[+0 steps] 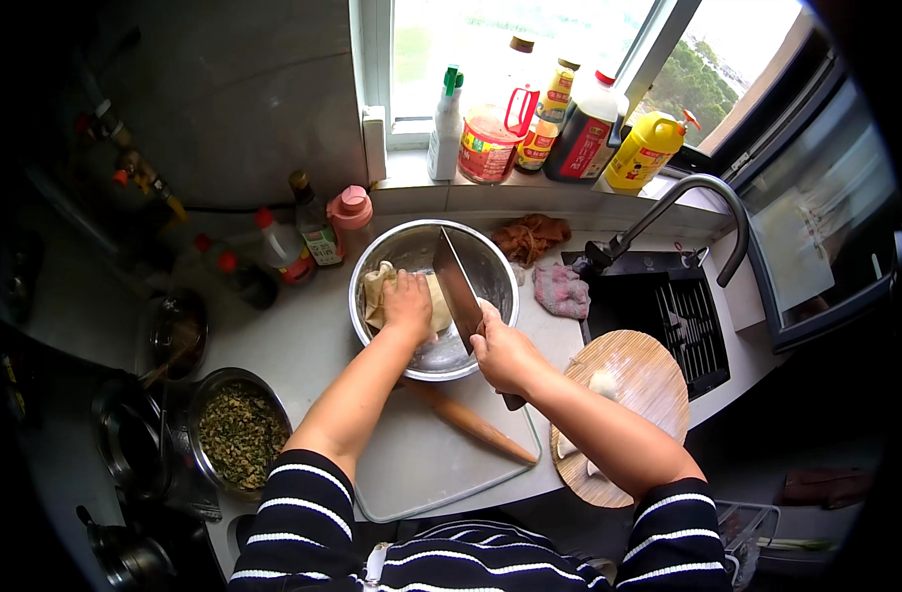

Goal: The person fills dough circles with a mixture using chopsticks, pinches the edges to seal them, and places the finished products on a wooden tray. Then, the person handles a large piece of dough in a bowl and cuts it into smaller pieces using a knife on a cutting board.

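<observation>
Two bare hands work over a shiny metal bowl [500, 281] on a kitchen counter. Pale dough [439, 308] is inside it, partly covered by the left hand [407, 304], which lies on top; its fingertips are hidden, so I cannot tell whether they are clamped on the dough. A crumpled, cloth-like beige thing [374, 293] sits beside that hand. The right hand [505, 350] is wrapped around the handle of a cleaver [458, 286], its broad blade reaching into the bowl just right of the dough.

Fingers are the main worry: if the soft dough slid or the blade swung left, the edge could nick them. Pressing hard off-centre might tip the bowl, since a rolling pin [475, 424] lies close by its near side. A round wooden board [653, 370], carrying pale pieces [604, 383], seems to jut past the counter's edge beneath the right forearm; a downward bump could upset it.
</observation>
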Demonstrator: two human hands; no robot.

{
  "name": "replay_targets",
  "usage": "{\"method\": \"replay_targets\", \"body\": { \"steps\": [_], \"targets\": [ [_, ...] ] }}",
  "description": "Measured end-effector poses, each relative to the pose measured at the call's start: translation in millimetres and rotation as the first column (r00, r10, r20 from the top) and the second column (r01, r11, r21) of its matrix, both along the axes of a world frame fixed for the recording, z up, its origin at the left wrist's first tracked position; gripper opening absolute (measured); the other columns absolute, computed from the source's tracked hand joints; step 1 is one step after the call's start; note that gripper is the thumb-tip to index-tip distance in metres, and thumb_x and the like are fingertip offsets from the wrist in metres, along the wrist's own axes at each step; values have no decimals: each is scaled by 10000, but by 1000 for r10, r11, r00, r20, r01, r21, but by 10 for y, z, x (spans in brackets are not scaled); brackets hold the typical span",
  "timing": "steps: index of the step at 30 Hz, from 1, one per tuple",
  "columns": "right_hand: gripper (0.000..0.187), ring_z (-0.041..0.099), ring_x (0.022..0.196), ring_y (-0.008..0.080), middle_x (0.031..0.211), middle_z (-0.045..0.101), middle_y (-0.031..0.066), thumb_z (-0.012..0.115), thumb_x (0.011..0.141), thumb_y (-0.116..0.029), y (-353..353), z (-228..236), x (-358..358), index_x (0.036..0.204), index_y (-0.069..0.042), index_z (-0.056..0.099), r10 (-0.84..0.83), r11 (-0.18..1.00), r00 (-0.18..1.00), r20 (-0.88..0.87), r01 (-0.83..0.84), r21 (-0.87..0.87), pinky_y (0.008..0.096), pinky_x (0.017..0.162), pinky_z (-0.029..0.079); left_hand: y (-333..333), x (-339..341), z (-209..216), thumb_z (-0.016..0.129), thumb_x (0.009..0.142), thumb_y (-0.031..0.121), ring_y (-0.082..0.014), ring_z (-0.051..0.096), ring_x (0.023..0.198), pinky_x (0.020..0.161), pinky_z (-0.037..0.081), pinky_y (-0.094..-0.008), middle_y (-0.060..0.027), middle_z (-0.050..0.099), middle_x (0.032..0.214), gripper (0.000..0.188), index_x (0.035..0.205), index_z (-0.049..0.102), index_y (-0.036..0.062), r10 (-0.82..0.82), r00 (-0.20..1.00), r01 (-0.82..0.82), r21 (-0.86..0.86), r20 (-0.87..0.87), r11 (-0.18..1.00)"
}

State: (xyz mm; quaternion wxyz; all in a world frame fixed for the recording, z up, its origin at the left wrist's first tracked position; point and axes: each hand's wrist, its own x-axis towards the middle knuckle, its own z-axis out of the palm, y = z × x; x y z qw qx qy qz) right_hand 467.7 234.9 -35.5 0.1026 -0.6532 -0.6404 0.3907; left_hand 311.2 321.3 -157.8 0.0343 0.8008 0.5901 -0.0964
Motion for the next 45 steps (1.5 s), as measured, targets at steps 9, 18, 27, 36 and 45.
{"method": "replay_targets", "body": {
  "steps": [9, 18, 27, 36, 45],
  "targets": [
    [460, 646, 819, 435, 907, 632, 317, 425, 893, -70, 323, 244, -306, 1319, 69, 320, 115, 979, 979, 170, -82, -188, 474, 744, 517, 81, -95, -244, 884, 411, 476, -246, 543, 1122, 1043, 344, -399, -128, 586, 1149, 1116, 1291, 426, -34, -49, 994, 40, 90, 98, 995],
    [176, 562, 448, 214, 659, 523, 120, 467, 883, -89, 789, 68, -307, 1007, 14, 397, -97, 868, 993, -62, 54, -493, 362, 361, 470, 32, -158, -27, 851, 514, 373, -235, 595, 1051, 1028, 346, -364, -134, 629, 1092, 903, 1227, 490, -48, -145, 985, 139, 63, 94, 988],
    [109, 556, 422, 211, 620, 513, 96, 440, 851, -45, 809, 53, -225, 846, 63, 447, 3, 852, 1000, -28, -17, -523, 363, 345, 472, 151, -114, -81, 730, 676, 262, -222, 658, 951, 1052, 310, -412, -131, 681, 992, 582, 1157, 587, -33, -103, 992, 104, -8, 68, 995],
    [166, 557, 484, 199, 689, 498, 95, 469, 880, -86, 797, 213, -241, 997, 9, 400, 55, 777, 997, 59, -5, -630, 363, 397, 503, 234, -125, 13, 664, 746, 165, -203, 687, 917, 1054, 298, -432, -107, 702, 1004, 396, 1104, 641, -3, -56, 992, 66, -83, 117, 994],
    [154, 567, 480, 210, 677, 504, 106, 464, 849, -63, 709, 310, -285, 953, 50, 453, 82, 774, 994, 72, -18, -633, 377, 401, 505, 230, -179, 122, 778, 683, 306, -202, 675, 965, 1067, 295, -425, -47, 703, 1037, 378, 1009, 715, 126, -24, 995, 37, -146, 95, 989]
  ]
}}
